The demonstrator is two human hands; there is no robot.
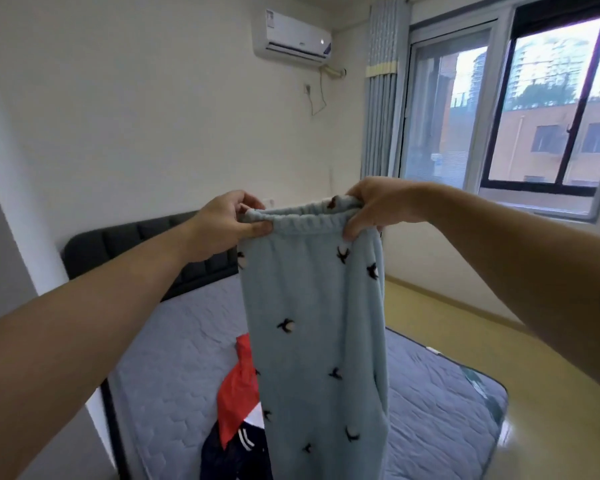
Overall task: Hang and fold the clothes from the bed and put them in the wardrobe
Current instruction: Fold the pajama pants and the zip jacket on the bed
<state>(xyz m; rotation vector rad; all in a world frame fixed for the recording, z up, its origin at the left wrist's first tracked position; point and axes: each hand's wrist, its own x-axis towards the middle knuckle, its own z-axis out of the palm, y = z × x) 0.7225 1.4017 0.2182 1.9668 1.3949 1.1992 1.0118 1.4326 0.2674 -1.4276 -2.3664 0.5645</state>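
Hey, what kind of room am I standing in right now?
Most likely a bedroom: a grey quilted mattress against a dark padded headboard, a white wall-mounted air conditioner and blue curtains.

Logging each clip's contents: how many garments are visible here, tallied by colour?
Light blue: 1, pyjama trousers, waistband gripped by the left hand and right hand.
Red: 1, red garment on the mattress.
Navy: 1, navy garment with white stripes, partly hidden.
Total: 3
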